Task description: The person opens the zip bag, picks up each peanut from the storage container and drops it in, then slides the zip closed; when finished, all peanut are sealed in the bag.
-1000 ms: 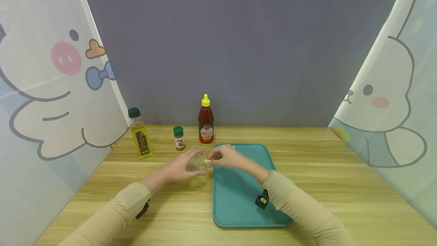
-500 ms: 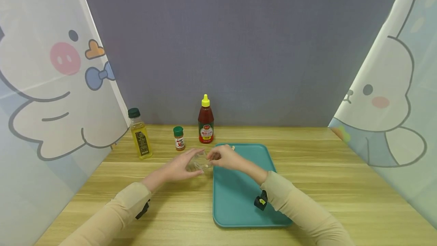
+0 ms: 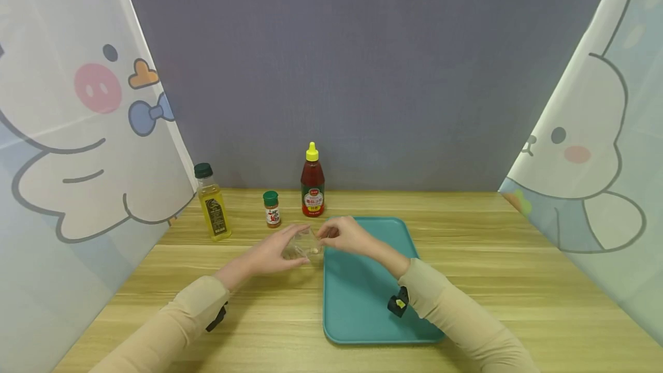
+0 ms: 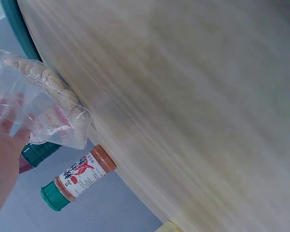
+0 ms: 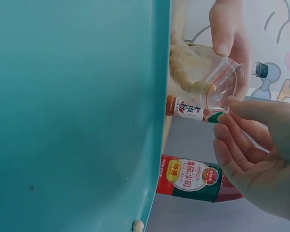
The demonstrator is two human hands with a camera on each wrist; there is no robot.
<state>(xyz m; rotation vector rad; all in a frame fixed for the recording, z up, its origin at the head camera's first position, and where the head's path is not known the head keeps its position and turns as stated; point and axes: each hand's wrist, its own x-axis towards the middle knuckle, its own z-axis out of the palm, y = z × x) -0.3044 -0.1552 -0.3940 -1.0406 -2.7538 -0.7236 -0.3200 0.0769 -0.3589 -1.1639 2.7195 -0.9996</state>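
Note:
A clear zip bag (image 3: 304,239) with a red strip along its mouth stands above the table, by the tray's left edge. It contains several pale, knobbly pieces (image 4: 63,94) that look like peanuts in the shell. My left hand (image 3: 269,255) holds the bag from the left, thumb and fingers around its sides. At the mouth's right side, my right hand (image 3: 344,236) has thumb and fingertips together and appears to pinch the rim. One pale piece (image 5: 138,225) lies at the far edge of the teal tray (image 3: 373,315); my right hand hides it in the head view.
Behind my hands stand an oil bottle (image 3: 214,212), a green-capped spice jar (image 3: 271,214) and a ketchup bottle (image 3: 313,194). The wooden table (image 3: 497,281) stretches to both sides. A grey partition (image 3: 362,73) closes off the back.
A second ago my right fingers held a pale piece at the bag's mouth; it now lies inside the bag. My right hand has shifted slightly upward along the rim. The left hand stays put.

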